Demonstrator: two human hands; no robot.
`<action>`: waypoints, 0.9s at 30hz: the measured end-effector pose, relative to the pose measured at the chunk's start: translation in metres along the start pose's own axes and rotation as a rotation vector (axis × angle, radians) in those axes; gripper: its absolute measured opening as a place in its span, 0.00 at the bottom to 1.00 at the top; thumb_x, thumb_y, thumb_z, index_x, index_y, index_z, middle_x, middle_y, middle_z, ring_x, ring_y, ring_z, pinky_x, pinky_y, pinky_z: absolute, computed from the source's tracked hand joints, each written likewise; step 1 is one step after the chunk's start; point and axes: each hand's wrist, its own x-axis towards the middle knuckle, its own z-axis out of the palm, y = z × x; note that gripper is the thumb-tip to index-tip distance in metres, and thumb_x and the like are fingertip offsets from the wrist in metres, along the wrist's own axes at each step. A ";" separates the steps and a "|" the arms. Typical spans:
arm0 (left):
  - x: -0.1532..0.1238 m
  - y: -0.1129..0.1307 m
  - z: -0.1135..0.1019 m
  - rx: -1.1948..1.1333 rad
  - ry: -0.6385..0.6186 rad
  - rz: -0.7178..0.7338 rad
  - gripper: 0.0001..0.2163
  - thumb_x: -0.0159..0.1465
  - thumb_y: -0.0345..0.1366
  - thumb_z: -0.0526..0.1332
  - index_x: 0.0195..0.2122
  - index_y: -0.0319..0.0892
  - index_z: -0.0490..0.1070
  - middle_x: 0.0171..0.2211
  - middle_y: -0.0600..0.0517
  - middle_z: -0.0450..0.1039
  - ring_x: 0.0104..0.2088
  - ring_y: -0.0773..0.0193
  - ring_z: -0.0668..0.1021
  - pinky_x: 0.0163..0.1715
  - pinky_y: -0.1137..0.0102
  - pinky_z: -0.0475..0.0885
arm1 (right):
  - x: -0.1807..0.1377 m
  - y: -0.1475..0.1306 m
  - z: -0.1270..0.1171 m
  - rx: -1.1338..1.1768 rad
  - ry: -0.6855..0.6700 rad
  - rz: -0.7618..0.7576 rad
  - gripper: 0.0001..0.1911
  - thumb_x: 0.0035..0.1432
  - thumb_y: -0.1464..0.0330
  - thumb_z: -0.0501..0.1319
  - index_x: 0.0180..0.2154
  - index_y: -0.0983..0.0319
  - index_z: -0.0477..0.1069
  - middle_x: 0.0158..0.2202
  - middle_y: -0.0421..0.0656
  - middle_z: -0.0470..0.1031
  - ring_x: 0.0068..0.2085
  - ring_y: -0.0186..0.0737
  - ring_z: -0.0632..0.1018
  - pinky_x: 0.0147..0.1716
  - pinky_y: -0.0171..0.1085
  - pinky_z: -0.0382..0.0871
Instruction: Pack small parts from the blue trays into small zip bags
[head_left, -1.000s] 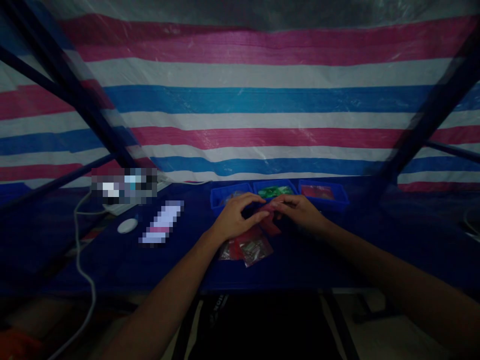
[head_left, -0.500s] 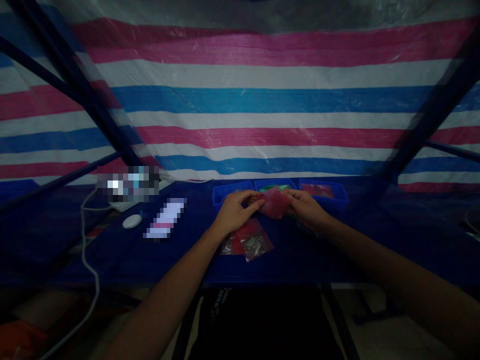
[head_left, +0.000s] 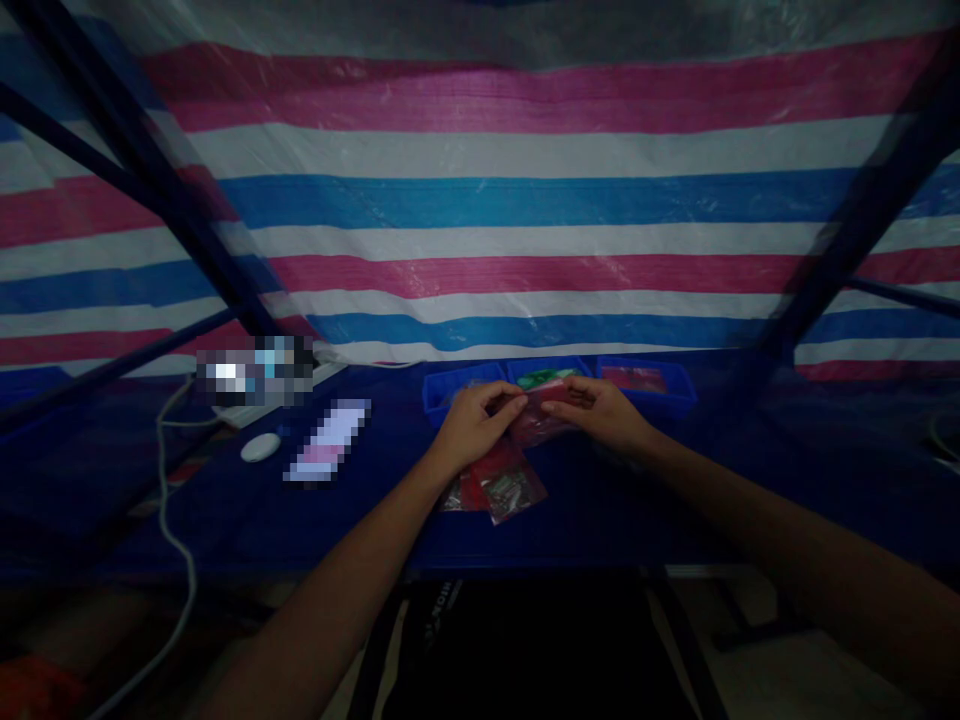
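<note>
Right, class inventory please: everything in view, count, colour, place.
Table: one, dark blue, midframe.
Held bag: one, red, centre.
Loose bags: at least two, reddish, nearer the front.
Trays: three, blue, along the table's back.
Green packets: count unclear, middle tray.
Red packet: at least one, right tray.
Round object: one, white, table's left.
Blurred rectangle: one, pale, beside it.
Block: one, white, behind, bearing blurred items.
Cable: one, white, far left.
Striped sheet: one, pink, white, blue, background.
Posts: several, dark blue, sides.
Orange item: one, lower left.
Clothing: black, bottom.
Left grip: one, on held bag's left.
Right grip: one, on its right.
</note>
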 end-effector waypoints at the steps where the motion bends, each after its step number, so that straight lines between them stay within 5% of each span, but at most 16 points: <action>1: 0.000 -0.002 0.000 -0.020 0.003 -0.012 0.12 0.71 0.44 0.60 0.44 0.43 0.79 0.37 0.49 0.81 0.34 0.62 0.80 0.34 0.67 0.74 | 0.001 0.001 -0.001 -0.012 0.002 0.000 0.20 0.54 0.57 0.73 0.46 0.58 0.78 0.46 0.43 0.83 0.46 0.45 0.84 0.52 0.47 0.77; 7: -0.001 0.000 0.005 -0.134 0.014 -0.014 0.12 0.69 0.41 0.63 0.50 0.42 0.76 0.43 0.46 0.82 0.41 0.58 0.82 0.40 0.64 0.78 | 0.004 0.003 -0.008 -0.085 0.045 -0.012 0.17 0.53 0.57 0.73 0.41 0.58 0.78 0.41 0.43 0.84 0.41 0.45 0.84 0.48 0.46 0.79; 14: -0.001 0.001 0.010 -0.053 0.049 -0.024 0.10 0.69 0.43 0.63 0.43 0.42 0.78 0.34 0.50 0.80 0.32 0.63 0.80 0.32 0.67 0.75 | 0.003 0.000 -0.006 -0.091 0.086 -0.047 0.15 0.53 0.57 0.73 0.40 0.57 0.78 0.42 0.43 0.83 0.43 0.45 0.83 0.48 0.46 0.79; 27: 0.000 -0.005 0.010 -0.073 0.038 -0.011 0.10 0.68 0.41 0.64 0.46 0.42 0.77 0.41 0.47 0.82 0.39 0.59 0.83 0.41 0.62 0.79 | 0.004 0.008 -0.009 -0.119 0.106 -0.058 0.17 0.54 0.57 0.72 0.42 0.58 0.78 0.44 0.44 0.83 0.45 0.48 0.83 0.50 0.48 0.78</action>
